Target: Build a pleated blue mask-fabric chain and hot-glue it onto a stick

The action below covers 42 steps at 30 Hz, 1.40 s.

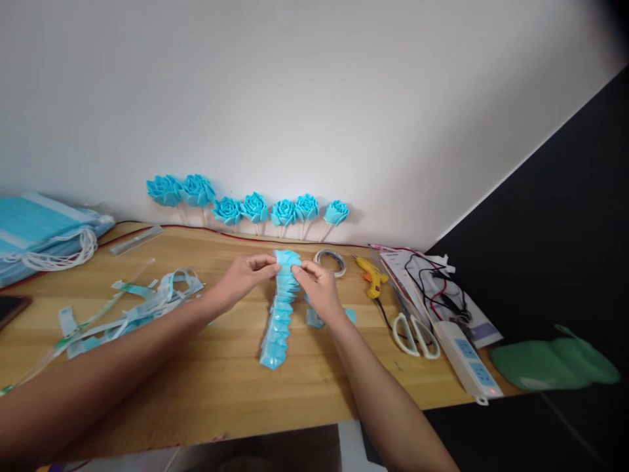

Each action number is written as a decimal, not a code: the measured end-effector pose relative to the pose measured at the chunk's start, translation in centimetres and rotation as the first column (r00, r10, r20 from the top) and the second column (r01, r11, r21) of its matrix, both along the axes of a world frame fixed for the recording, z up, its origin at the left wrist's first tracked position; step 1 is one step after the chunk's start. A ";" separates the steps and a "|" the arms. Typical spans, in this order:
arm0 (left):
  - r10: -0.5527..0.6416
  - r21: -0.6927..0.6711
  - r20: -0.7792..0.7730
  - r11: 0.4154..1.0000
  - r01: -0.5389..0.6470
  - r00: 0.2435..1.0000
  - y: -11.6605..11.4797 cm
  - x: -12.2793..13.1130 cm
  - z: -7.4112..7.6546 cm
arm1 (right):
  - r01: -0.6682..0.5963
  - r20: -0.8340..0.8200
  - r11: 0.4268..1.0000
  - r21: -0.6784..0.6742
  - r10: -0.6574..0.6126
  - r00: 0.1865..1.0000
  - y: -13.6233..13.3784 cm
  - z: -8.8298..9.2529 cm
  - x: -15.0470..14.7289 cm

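A long strip of folded blue mask fabric (281,321), with pointed edges like overlapping petals, runs from between my hands down toward the table's front. My left hand (249,275) pinches its far end from the left. From the other side, my right hand (314,282) grips the same end between thumb and fingers. Small blue scraps (314,318) lie beside the strip, partly hidden by my right hand. Just beyond that hand rests a roll of tape (330,262).
Several blue fabric roses (255,208) on sticks lean against the wall. Masks (42,226) are stacked at left, near cut strips (147,308). On the right are a yellow glue gun (372,276), scissors (415,335), a power strip (469,364) and a green pouch (545,364).
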State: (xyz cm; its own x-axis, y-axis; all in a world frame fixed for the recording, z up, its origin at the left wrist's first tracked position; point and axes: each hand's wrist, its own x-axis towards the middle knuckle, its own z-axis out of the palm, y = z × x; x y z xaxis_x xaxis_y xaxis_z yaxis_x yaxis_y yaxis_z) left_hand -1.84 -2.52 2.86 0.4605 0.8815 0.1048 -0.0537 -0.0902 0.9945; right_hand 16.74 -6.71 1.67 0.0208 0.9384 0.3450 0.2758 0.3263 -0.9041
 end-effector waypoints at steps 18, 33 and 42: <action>0.001 0.057 -0.002 0.998 -0.001 1.000 -0.2 -0.7 -0.2 | -0.038 -0.117 0.985 -0.169 0.018 0.993 -0.1 -1.2 -0.7; -0.033 0.056 0.043 0.998 0.031 0.999 0.1 -0.4 -1.3 | -0.037 -0.098 0.987 -0.156 0.022 0.995 -0.3 -1.1 -0.8; 0.083 0.022 0.140 0.996 -0.087 0.987 0.3 -0.6 -1.0 | -0.070 -0.145 0.981 -0.182 0.044 0.988 0.0 -1.4 -0.8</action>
